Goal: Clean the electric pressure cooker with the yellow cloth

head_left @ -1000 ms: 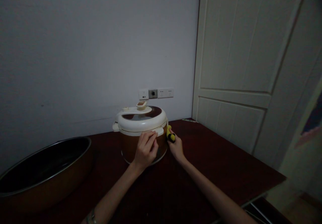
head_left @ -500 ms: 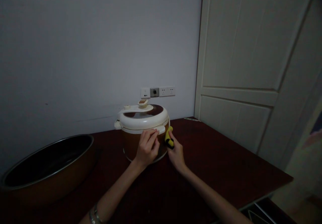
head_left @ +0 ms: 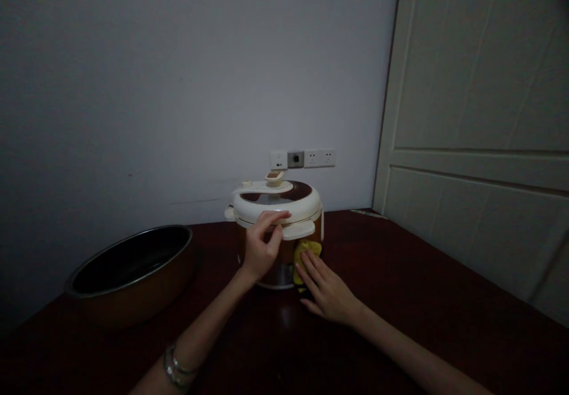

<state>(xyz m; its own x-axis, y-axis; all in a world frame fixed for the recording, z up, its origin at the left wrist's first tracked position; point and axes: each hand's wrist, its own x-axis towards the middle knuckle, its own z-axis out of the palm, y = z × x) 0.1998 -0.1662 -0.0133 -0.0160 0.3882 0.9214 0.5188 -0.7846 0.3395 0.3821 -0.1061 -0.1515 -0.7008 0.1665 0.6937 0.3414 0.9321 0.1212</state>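
A brown rice cooker (head_left: 271, 265) with a cream lid (head_left: 278, 202) stands on the dark red table (head_left: 400, 300) by the wall. My left hand (head_left: 260, 247) rests on the cooker's front, fingertips curled up against the lid's rim. My right hand (head_left: 326, 291) lies with its fingers stretched flat, pressing a yellow cloth (head_left: 304, 253) against the cooker's lower right side. The cloth is partly hidden under my fingers.
A large dark pan (head_left: 128, 267) with a brown outside sits on the table to the left. Wall sockets (head_left: 302, 159) are above the cooker. A white panelled door (head_left: 480, 146) stands at the right, by the table's far corner.
My right hand has shifted from the cooker's right edge down to its lower front and flattened out on the yellow cloth. My left fingers rose to the lid rim. The view swung left.
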